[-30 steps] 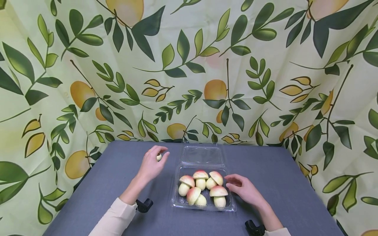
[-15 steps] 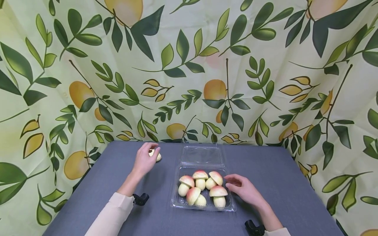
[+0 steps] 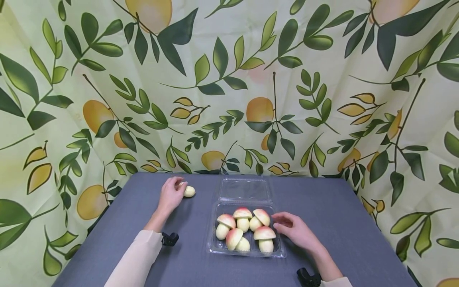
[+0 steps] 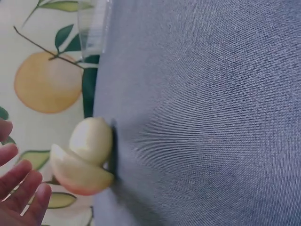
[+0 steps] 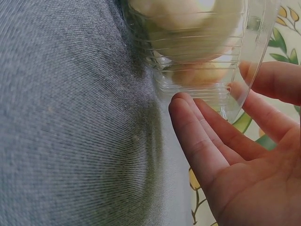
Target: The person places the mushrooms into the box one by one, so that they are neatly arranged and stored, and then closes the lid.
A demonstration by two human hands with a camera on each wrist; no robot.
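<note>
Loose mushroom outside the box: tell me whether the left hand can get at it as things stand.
Probably yes. The mushroom lies on the table right by the left hand, and the left wrist view shows nothing standing between its fingers and the mushroom.

This seems a draped recording booth: printed cloth (image 3: 222,101) with leaves and fruit hangs beyond the left hand (image 3: 171,194) and right hand (image 3: 295,228) and along both sides, a grey worktop (image 3: 201,239) lies beneath them, and a black camera (image 3: 170,239) sits at each wrist.
</note>
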